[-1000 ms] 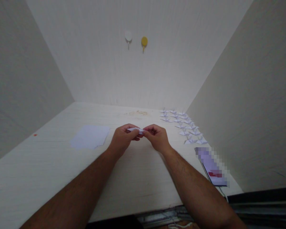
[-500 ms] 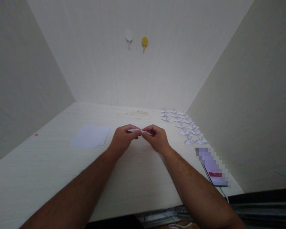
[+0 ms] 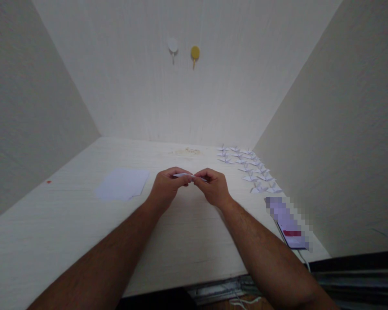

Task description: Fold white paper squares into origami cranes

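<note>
A small folded piece of white paper [image 3: 183, 175] is pinched between both my hands above the middle of the table. My left hand [image 3: 169, 184] grips its left part, thumb in front and fingers behind. On the other side, my right hand [image 3: 213, 185] pinches the right end with thumb and fingertips. The fingertips of the two hands nearly meet, and they cover much of the paper, so its exact fold cannot be made out.
Left of my hands lies a stack of white paper sheets [image 3: 123, 184]. Several folded paper cranes [image 3: 245, 169] stand in rows at the back right. Nearer, a phone [image 3: 287, 224] with a cable lies by the right wall. Two hooks, white [image 3: 172, 45] and yellow [image 3: 195, 52], hang on the back wall.
The view has shifted very slightly. My hands keep hold of the folded paper in nearly the same place, with the fingertips drawn a little closer together.
</note>
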Motion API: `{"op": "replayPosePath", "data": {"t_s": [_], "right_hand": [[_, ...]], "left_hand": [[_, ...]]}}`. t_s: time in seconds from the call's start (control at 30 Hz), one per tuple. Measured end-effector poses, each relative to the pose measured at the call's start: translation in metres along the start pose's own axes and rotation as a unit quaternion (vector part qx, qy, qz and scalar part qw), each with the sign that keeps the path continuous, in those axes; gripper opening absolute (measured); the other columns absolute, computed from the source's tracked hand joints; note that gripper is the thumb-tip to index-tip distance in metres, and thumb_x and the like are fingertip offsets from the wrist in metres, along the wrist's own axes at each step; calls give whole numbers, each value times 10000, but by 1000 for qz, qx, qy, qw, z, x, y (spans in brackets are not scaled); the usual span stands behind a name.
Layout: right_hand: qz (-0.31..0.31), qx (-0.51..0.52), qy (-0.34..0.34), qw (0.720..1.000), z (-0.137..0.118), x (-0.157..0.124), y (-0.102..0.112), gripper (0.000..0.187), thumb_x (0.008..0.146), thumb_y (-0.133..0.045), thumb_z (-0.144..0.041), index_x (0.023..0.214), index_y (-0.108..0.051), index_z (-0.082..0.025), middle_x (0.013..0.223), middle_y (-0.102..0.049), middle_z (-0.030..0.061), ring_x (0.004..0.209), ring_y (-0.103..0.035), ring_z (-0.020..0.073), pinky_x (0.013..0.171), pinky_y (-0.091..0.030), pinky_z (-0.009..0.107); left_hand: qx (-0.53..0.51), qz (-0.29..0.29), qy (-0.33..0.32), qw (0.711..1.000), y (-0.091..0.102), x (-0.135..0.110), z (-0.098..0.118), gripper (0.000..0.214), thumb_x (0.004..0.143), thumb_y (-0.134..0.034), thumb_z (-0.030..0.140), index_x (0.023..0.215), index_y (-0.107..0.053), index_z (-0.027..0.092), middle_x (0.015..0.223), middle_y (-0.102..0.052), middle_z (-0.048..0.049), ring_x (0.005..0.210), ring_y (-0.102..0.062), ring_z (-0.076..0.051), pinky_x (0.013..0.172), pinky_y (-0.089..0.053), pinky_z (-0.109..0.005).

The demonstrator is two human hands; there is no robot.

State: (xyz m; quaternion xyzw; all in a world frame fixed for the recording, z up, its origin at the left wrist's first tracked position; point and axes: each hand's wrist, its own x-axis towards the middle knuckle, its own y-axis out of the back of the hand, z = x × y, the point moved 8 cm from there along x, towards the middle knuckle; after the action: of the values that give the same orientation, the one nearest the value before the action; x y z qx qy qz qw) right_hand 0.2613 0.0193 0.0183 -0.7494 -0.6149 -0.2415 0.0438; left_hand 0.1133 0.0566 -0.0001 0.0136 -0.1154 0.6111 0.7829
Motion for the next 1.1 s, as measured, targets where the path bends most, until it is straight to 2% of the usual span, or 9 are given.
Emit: {"op": "replayPosePath", "data": {"t_s": [0.27,0.4,0.5,0.7,0.93,1.1], "right_hand": [[7,21,-19,1000,2,-1,2,188,710,-748,-362,723,-693,-184,667,-697,26,586,-599,124,550,-465,244],[17,5,-23,1000,2,-1,5,182,706,-746,-356,745,-705,-183,610,-661,5,516,-537,101,485,-412,225],[20,12,-20,1000,1,0,6,181,705,-746,-358,737,-700,-186,598,-648,-2,513,-522,96,471,-399,218],[14,49,-38,998,1,0,4,189,678,-763,-349,723,-683,-183,630,-674,10,536,-570,109,488,-443,228],[0,53,-27,998,0,-1,0,226,680,-772,-381,732,-683,-180,686,-700,28,593,-619,129,549,-498,249],[2,30,-30,999,1,-1,1,197,700,-752,-368,728,-689,-184,676,-692,23,574,-594,121,524,-467,243]], "left_hand": [[-18,2,-7,1000,1,1,-2,171,657,-810,285,749,-738,160,675,-693,-35,640,-604,-141,644,-479,-282],[-65,13,1,998,3,2,-4,173,646,-814,276,738,-722,161,691,-689,-28,643,-612,-137,653,-492,-286],[-77,1,7,997,0,0,-2,178,639,-814,270,728,-709,157,715,-695,-33,652,-618,-137,658,-497,-286],[-10,-37,-10,999,-5,-2,2,174,675,-792,284,738,-689,160,681,-678,-21,645,-603,-131,643,-475,-273],[34,-25,-15,999,-3,-2,5,161,667,-785,273,727,-692,155,663,-665,-12,644,-585,-127,642,-446,-265],[34,-27,-13,999,-4,-2,4,187,652,-799,291,725,-690,158,675,-673,-17,649,-589,-133,649,-450,-273]]}}
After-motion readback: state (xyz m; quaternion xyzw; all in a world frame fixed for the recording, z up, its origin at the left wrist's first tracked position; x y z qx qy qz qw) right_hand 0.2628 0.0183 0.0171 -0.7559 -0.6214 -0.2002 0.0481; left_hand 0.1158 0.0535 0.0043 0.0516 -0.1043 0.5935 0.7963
